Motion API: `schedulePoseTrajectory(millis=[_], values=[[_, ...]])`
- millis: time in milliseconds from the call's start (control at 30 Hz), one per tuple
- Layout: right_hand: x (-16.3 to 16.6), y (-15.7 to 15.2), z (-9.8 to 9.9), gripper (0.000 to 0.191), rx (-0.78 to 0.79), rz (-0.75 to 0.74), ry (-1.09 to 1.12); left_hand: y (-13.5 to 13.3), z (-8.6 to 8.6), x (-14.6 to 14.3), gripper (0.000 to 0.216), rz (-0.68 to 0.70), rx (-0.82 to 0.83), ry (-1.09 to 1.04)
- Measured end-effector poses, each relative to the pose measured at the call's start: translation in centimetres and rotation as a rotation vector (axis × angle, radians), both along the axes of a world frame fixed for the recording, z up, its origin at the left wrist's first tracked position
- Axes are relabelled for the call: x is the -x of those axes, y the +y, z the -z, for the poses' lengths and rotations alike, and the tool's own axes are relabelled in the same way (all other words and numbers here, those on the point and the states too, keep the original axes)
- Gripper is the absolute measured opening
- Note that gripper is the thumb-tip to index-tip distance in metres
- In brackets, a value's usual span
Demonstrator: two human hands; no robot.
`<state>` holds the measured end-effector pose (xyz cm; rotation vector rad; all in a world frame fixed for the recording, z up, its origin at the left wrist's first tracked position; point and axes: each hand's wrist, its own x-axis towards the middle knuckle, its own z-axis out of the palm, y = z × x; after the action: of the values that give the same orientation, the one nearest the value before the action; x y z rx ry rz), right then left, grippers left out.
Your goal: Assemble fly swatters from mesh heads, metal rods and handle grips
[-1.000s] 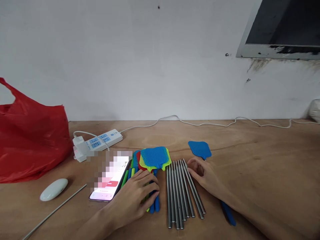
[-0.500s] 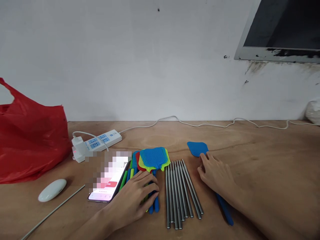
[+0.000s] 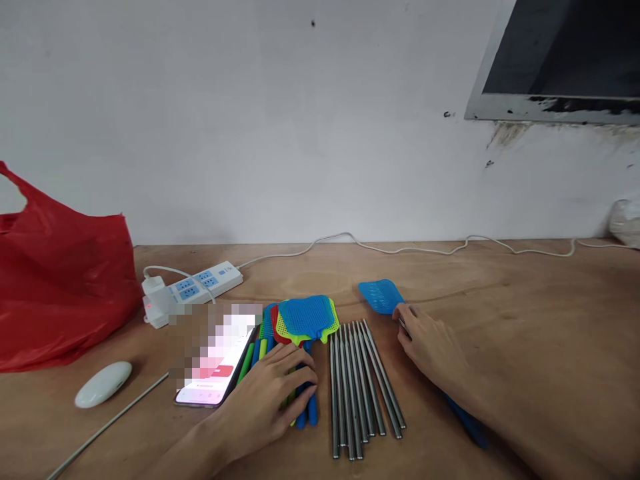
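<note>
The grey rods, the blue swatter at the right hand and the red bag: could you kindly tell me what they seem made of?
Grey rods: metal, possibly steel, smooth and shiny, judging by the bright streaks along them. Blue swatter at the right hand: probably moulded plastic, lightly glossy, by its bright perforated head. Red bag: apparently thin plastic film with a soft sheen, given its creases.

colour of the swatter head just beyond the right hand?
The swatter head is blue; it shows best in the head view.
</note>
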<state>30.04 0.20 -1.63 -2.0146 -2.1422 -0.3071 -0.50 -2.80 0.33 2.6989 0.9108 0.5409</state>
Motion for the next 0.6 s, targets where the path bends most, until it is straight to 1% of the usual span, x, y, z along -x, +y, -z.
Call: schedulePoseTrajectory(millis=[67, 100, 233, 267, 400, 500, 600], values=[[0.1, 0.0, -0.1, 0.017, -0.035, -0.036, 0.075, 0.0, 0.0, 0.0, 0.019, 0.001, -0.002, -0.005], [0.3, 0.0, 0.0, 0.016, -0.067, -0.071, 0.146, 0.0, -0.1, 0.0, 0.019, 0.002, -0.006, -0.009], [1.1, -0.3, 0.2, 0.003, -0.213, -0.266, 0.531, -0.2, -0.2, 0.1, 0.018, 0.01, -0.044, -0.032], [1.3, -0.4, 0.3, 0.002, -0.214, -0.303, 0.606, -0.3, -0.2, 0.1, 0.019, 0.011, -0.061, -0.048], [2.1, -1.1, 0.3, 0.013, -0.114, -0.416, 0.892, -0.2, 0.0, 0.4, 0.017, -0.022, -0.155, -0.161], [2.4, -1.5, -0.2, 0.021, -0.086, -0.48, 1.059, 0.0, -0.1, 0.6, 0.016, -0.111, -0.198, -0.271], [2.5, -1.9, -0.8, 0.025, -0.092, -0.548, 1.124, 0.2, -0.3, 0.7, 0.015, -0.221, -0.185, -0.337]])
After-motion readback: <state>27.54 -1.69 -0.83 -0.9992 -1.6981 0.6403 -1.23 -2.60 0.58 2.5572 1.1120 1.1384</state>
